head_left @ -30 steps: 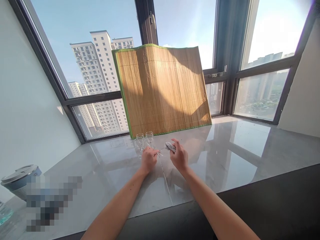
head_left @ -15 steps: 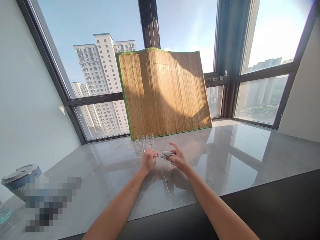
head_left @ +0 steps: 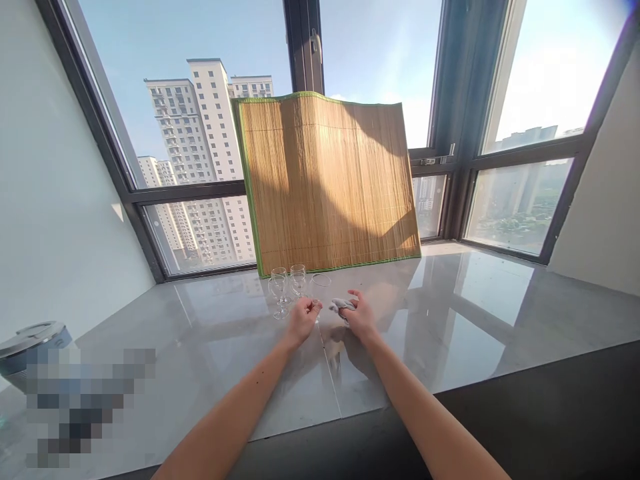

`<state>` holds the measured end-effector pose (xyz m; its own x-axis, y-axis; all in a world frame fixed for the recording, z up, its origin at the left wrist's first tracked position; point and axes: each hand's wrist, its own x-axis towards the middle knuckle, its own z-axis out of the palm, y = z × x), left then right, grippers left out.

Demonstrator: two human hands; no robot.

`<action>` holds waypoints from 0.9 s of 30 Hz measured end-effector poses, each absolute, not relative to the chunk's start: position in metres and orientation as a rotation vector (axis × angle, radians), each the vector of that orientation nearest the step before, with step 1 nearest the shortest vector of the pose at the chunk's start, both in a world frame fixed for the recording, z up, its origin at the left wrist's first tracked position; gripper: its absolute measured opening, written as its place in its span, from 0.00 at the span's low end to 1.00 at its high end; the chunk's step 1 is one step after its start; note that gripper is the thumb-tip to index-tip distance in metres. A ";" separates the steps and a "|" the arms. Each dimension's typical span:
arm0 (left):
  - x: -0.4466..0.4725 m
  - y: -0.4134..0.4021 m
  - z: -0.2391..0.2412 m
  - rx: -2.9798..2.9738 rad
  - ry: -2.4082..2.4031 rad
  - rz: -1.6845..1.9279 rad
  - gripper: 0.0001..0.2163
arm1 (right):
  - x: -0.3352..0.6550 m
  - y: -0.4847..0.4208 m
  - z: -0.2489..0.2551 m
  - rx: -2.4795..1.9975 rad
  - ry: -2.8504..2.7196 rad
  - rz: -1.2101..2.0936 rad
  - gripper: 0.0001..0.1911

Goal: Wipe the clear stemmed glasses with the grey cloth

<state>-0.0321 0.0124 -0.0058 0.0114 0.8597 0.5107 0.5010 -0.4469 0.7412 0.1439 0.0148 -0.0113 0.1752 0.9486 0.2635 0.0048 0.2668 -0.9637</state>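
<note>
My left hand (head_left: 301, 320) has its thumb and fingers pinched round a clear stemmed glass (head_left: 321, 285); the rim shows just above the fingertips, while much of the rest is hard to make out. To its right, my right hand (head_left: 362, 317) grips a bunched grey cloth (head_left: 343, 305), with the index finger lifted off it. A small gap lies between cloth and glass. Two more stemmed glasses, a nearer one (head_left: 278, 288) and a farther one (head_left: 299, 280), stand upright on the sill, left of and beyond my left hand.
The glossy grey tiled windowsill (head_left: 210, 373) ends at a front edge close to me. A bamboo mat (head_left: 333, 187) with green edging leans on the window behind the glasses. At far left stands a lidded cup (head_left: 37, 343) beside a pixelated patch.
My right hand has drawn the cloth slightly right, away from my left hand. The held glass's rim now shows above my left fingers. The view has shifted slightly.
</note>
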 end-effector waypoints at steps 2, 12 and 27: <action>-0.027 0.009 -0.006 2.006 1.438 1.441 0.16 | 0.137 0.011 -0.010 -0.993 -1.260 0.983 0.30; -0.031 0.009 -0.008 1.931 1.624 1.330 0.14 | 0.148 0.008 -0.001 -0.881 -0.904 1.142 0.35; 0.013 0.063 -0.015 1.959 1.779 1.060 0.07 | 0.164 0.015 -0.009 -1.376 -1.065 0.180 0.24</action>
